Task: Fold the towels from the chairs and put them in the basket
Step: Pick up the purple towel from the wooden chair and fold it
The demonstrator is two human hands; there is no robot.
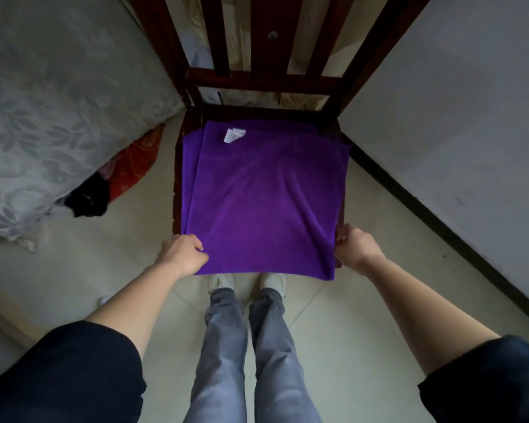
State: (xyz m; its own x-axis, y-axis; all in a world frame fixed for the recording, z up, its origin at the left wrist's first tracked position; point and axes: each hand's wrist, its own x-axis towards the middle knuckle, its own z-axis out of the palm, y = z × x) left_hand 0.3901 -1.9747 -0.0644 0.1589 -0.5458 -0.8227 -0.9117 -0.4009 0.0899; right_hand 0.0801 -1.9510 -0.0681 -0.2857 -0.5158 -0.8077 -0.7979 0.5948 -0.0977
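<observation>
The purple towel (263, 196) lies doubled on the chair (324, 83) seat, your left hand (182, 251) and right hand (356, 244) each pinching a near corner, so more folding remains and no basket shows.

A dark red wooden slatted chair (257, 83) is standing between a grey floral-covered bed (52, 96) on the left and a white wall (458, 117) on the right, leaving narrow strips of pale tiled floor (364, 315) alongside; open floor is lying in front.
</observation>
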